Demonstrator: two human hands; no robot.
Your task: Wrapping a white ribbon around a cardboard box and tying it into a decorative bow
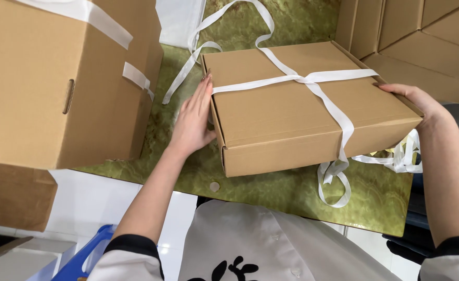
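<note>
A green marbled table (292,192) takes up the middle of the room, crowded on the left by a tall cardboard carton (57,83) with white tape across it, and on the right by more stacked cartons (422,36). On the table lies a flat brown box (302,109), tied crosswise with white ribbon (312,80) (its loose ends trail off the near edge and up toward the far side). The left hand (193,122) lies flat and open against the box's left side, fingers stretched along the edge. The right hand (414,99) cups the far right corner, fingers open and pressed to the cardboard, not closed around anything.
</note>
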